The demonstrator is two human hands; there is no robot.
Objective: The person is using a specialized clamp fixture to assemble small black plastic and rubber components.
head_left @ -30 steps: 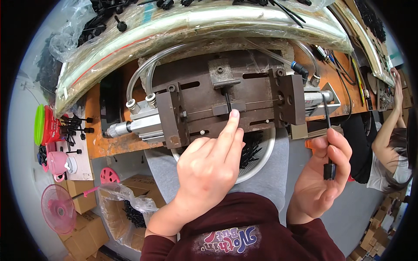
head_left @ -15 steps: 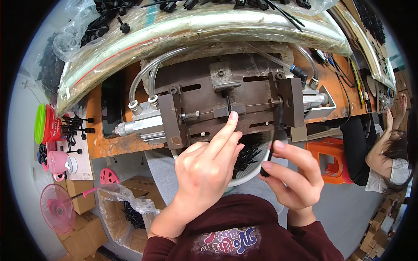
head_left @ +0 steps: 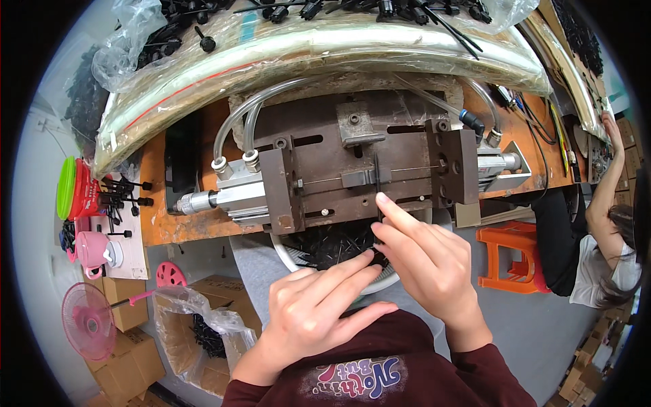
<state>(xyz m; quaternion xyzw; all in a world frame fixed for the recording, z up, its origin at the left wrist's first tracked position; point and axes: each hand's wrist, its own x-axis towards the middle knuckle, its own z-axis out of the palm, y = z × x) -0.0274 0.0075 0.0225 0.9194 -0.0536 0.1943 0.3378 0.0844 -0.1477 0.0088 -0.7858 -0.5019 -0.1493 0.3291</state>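
Note:
My right hand (head_left: 430, 264) pinches a thin black plastic stick (head_left: 378, 173). It stands nearly upright in the picture, its far end over the small metal block (head_left: 356, 179) at the centre of a brown metal fixture (head_left: 332, 197). The near end is partly covered by my fingers. My left hand (head_left: 315, 312) is open with its fingers stretched out, close to the right hand's fingertips. Nothing shows in it. Beneath both hands a white basket (head_left: 288, 256) holds many black plastic pieces (head_left: 325, 245).
Air cylinders (head_left: 241, 200) with clear hoses (head_left: 224, 129) flank the fixture on the orange bench (head_left: 163, 227). A plastic-wrapped roll (head_left: 319, 51) lies behind. At right are an orange stool (head_left: 512, 254) and a co-worker's arm (head_left: 600, 197); a pink fan (head_left: 88, 322) and a lined carton (head_left: 176, 332) stand left.
My left hand has drawn back from the fixture's centre toward me. The right hand has moved left, bringing the black stick over the centre block. The co-worker's arm has reached farther out.

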